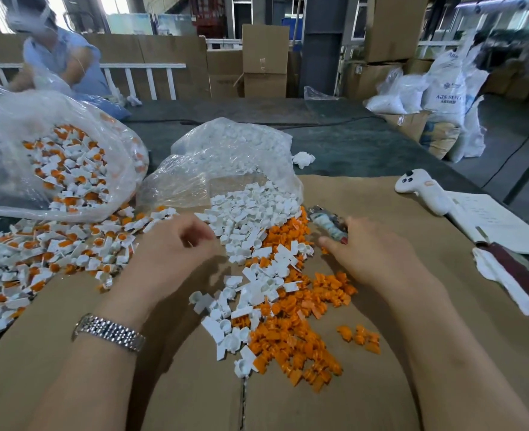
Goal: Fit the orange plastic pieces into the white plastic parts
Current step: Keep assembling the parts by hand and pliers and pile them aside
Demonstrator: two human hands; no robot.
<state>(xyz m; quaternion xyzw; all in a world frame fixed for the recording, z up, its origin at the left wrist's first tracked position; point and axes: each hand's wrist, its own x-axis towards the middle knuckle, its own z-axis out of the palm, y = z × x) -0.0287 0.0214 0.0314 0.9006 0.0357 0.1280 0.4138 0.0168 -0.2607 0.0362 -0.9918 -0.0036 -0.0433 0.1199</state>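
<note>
Looking down from the head camera: 2 bare forearms are reaching over a sheet of brown cardboard [381, 384] that is covering the table. The left hand [176, 244], with a metal watch [109, 332] on its wrist, is hovering at the near edge of the white plastic parts [250, 213]; its fingers are curling loosely inward, and motion blur is keeping me from telling whether they are pinching anything. The right hand [372, 247] is lying palm down on the cardboard, fingers mostly straight and pointing left, just beside a crumpled wrapper [327, 223].

The white parts are spilling out of a clear plastic bag [226, 157] toward the person. The orange plastic pieces [291, 331] are lying loose on the cardboard, touching and mixing with the white pile between the 2 arms.

At left, assembled white-and-orange parts [39, 256] are lying heaped, more filling a second clear bag [54, 157]. At right, a white controller [422, 189] is resting beside a notebook [499, 225]. Another person in blue [67, 57] is sitting at far left.
</note>
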